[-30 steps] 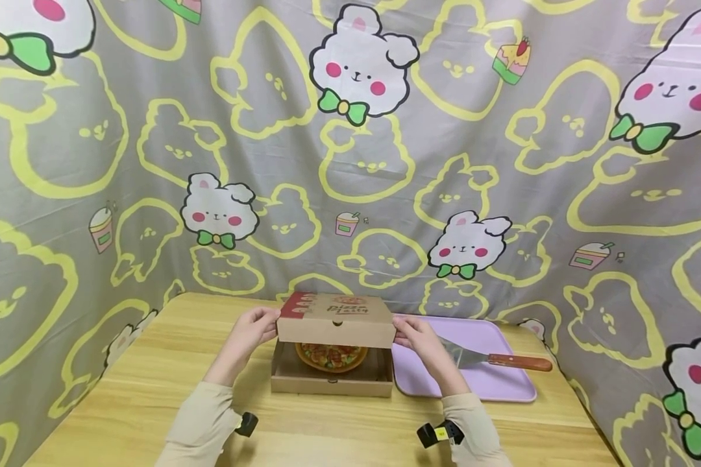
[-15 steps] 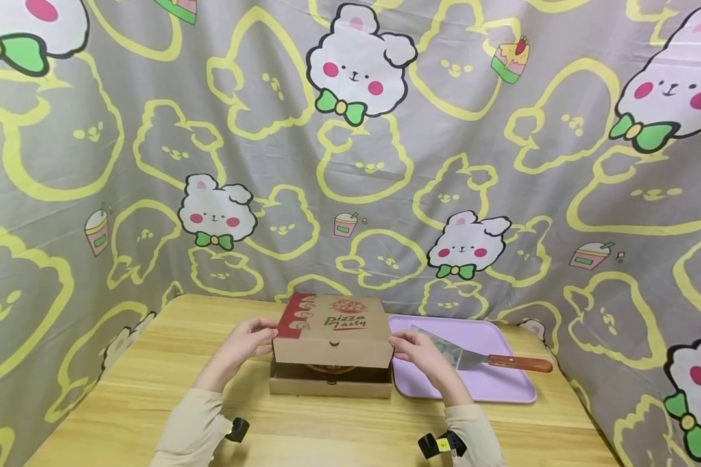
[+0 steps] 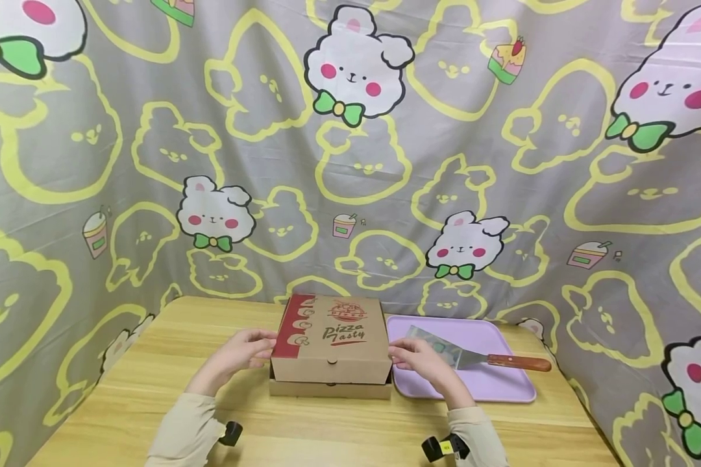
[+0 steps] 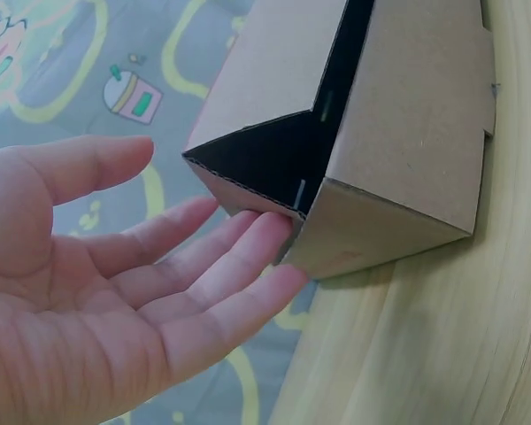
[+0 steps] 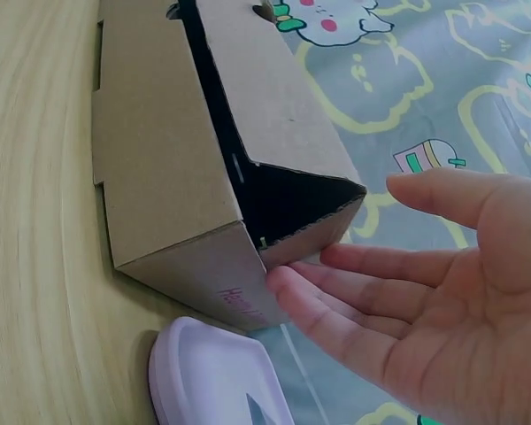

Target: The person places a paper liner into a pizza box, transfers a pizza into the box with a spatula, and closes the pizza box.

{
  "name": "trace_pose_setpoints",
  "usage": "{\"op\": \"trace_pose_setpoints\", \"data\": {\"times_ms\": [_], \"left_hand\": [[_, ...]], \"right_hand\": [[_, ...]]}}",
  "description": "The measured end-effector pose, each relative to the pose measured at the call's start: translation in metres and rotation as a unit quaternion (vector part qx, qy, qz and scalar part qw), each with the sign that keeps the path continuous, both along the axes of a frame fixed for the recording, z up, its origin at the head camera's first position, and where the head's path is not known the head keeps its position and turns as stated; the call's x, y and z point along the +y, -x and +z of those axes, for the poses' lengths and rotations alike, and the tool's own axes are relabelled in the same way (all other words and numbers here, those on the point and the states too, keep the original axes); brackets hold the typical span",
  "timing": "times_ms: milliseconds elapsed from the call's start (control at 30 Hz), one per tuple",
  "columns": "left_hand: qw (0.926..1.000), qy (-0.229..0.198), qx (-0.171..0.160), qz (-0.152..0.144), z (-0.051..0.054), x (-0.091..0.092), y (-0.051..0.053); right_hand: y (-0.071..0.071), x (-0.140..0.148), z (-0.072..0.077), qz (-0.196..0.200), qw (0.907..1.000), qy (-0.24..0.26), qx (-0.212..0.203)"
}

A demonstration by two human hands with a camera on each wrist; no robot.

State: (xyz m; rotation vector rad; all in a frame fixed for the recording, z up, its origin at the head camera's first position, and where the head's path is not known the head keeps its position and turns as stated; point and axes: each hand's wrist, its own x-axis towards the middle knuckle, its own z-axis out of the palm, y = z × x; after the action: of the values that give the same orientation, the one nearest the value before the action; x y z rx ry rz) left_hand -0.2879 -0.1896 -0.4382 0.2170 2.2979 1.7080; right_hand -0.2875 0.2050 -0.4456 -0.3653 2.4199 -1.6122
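Observation:
A cardboard pizza box (image 3: 359, 324) with red print sits on the table. Its lid is nearly down, and a dark gap shows at the front in both wrist views. The pizza inside is hidden. At the lid's left side, my left hand (image 3: 242, 350) touches the side flap with extended fingers (image 4: 239, 266), the thumb off the cardboard. My right hand (image 3: 420, 357) does likewise on the other side: its fingertips (image 5: 283, 279) meet the flap from below and the thumb stays apart.
A lilac tray (image 3: 496, 386) lies right of the box. On it rests a spatula (image 3: 516, 362), its wooden handle reaching past the tray's right edge. A patterned curtain (image 3: 374, 162) hangs behind the wooden table (image 3: 152, 363).
The lid has swung down toward the front, covering the pizza that showed earlier. Both hands have come down with it; their thumbs, earlier at the lid's edges, are now off it.

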Motion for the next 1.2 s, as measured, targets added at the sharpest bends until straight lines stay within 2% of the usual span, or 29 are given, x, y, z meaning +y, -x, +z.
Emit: {"op": "trace_pose_setpoints", "data": {"times_ms": [167,400,533,867,1033,1200], "left_hand": [[0.9999,0.008,-0.008,0.011,0.0,-0.001,-0.003],[1.0,0.009,-0.001,0.0,-0.003,-0.002,-0.004],[0.9999,0.011,-0.004,0.005,-0.004,-0.003,-0.003],[0.9997,0.016,-0.008,0.016,0.007,-0.005,-0.001],[0.9997,0.022,0.005,0.009,0.013,-0.011,-0.007],[0.9989,0.044,0.008,0.013,0.011,-0.016,-0.018]], "right_hand": [[-0.001,0.0,0.0,0.006,0.9999,-0.011,0.003],[-0.005,-0.001,0.0,0.014,0.9996,-0.022,0.007],[-0.006,-0.001,0.001,0.014,0.9995,-0.025,0.009],[-0.004,0.004,0.009,0.01,0.9996,-0.021,0.014],[-0.008,0.011,0.012,0.017,0.9993,-0.025,0.023],[-0.018,0.021,0.007,0.017,0.9992,-0.032,0.019]]}}
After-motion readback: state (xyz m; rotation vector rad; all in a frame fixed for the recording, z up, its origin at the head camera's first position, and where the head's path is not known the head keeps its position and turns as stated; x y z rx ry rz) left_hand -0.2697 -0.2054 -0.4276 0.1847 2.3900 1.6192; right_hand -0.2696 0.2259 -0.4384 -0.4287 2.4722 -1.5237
